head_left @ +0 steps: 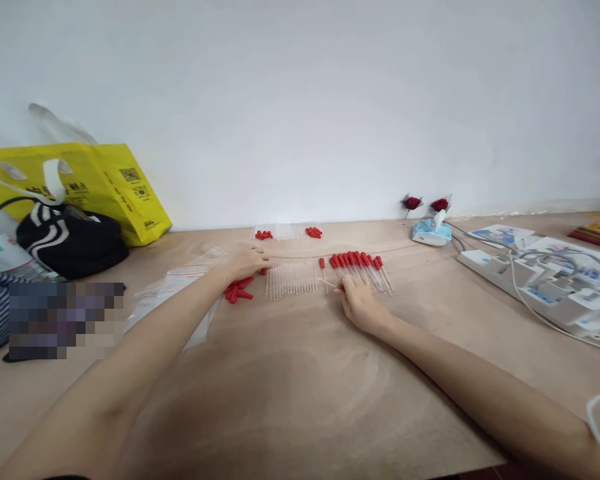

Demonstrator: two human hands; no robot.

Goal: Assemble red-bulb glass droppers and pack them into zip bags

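Observation:
My left hand [249, 262] is palm down with its fingers stretched out, just above a small pile of red rubber bulbs [237, 291]. One small red bulb [263, 271] shows just below its fingers. Right of it lies a row of clear glass dropper tubes [293, 279] without bulbs. My right hand [363, 307] rests low over the table, fingers curled, at the end of a slanting glass tube [327, 284]. Behind it lie several droppers with red bulbs [356, 259] in a fanned row. A single red-topped dropper [322, 264] lies apart from them.
Clear zip bags [173, 287] lie under my left forearm. Farther back are bags with red bulbs [285, 231]. A yellow bag [125, 193] and black pouch [73, 240] stand left. On the right are a tissue pack [431, 232], power strips [540, 287] with cables, and papers.

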